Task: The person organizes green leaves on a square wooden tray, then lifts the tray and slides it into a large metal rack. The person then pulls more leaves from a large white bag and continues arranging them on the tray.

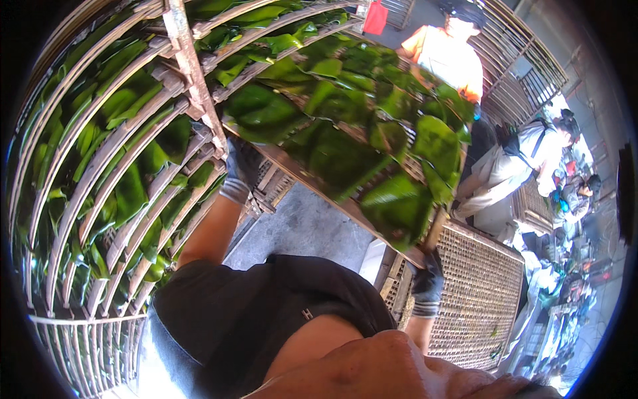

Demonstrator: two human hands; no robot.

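Note:
A wide wooden-framed tray [319,187] spans the middle, covered with large, glossy, dark green leaf-like pieces [339,156]. My left hand [244,169], in a dark glove with a pale striped cuff, is closed at the tray's near left corner, right beside the rack post; its fingertips are partly hidden. At the near right corner, my right hand [428,282], gloved alike, grips the tray frame from below and outside. The tray's left end meets a tall slatted wooden rack [183,60], whose levels hold many similar green pieces.
Beyond the tray's far side stands a person [455,63] in an orange and white top. Another person [531,156] in white bends over at the right. A woven lattice tray [475,292] lies by my right hand. Grey floor [306,226] shows below. A red tag [375,18] hangs at the top.

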